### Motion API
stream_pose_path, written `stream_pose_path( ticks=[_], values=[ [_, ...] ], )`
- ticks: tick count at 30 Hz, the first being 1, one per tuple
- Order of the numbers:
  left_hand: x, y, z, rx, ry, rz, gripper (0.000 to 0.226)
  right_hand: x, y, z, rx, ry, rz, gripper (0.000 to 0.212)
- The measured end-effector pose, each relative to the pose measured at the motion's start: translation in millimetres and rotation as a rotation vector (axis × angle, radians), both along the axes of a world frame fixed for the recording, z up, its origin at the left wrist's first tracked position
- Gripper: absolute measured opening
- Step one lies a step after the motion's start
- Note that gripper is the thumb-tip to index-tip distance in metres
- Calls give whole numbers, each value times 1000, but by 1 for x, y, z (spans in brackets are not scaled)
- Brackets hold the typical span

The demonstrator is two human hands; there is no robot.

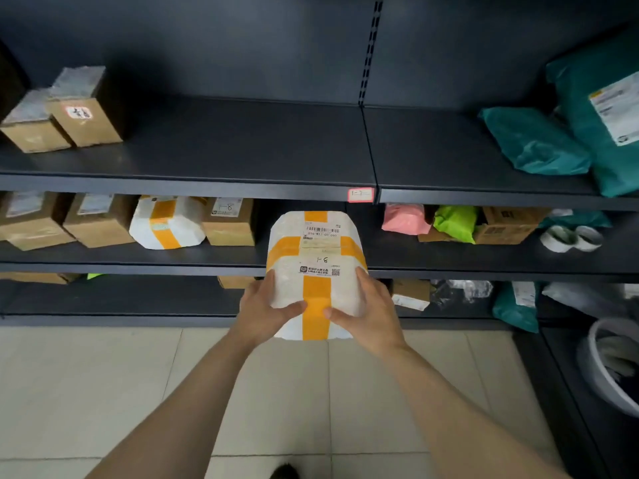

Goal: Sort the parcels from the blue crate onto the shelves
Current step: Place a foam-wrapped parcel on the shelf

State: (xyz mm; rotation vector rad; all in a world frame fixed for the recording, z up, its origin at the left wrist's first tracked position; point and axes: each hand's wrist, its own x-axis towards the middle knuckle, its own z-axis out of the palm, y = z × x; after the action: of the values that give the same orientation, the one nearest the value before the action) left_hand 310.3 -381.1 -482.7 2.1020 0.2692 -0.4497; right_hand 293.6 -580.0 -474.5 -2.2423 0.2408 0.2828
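I hold a white foam parcel [316, 264] crossed with orange tape, its label facing up with "1-8" handwritten on it. My left hand [264, 307] grips its near left corner and my right hand [368, 305] grips its near right corner, thumbs on top. The parcel's far end reaches over the front edge of the middle shelf [207, 259], in the gap to the right of a small cardboard box [228, 221]. A similar white and orange parcel [167, 223] sits further left on that shelf. The blue crate is out of view.
The top shelf [242, 146] carries two cardboard boxes [62, 112] at left and teal mailer bags [567, 129] at right. Pink [406, 219] and green [454, 223] bags, a box and tape rolls [570, 238] fill the middle shelf's right bay. A white basin [608, 371] stands at lower right.
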Motion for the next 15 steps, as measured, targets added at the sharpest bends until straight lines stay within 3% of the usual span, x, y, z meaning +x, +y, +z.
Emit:
stream_pose_path(
  ticks=[15],
  values=[
    [205, 34, -146, 279, -181, -53, 112, 213, 33, -149, -173, -177, 171, 106]
  ],
)
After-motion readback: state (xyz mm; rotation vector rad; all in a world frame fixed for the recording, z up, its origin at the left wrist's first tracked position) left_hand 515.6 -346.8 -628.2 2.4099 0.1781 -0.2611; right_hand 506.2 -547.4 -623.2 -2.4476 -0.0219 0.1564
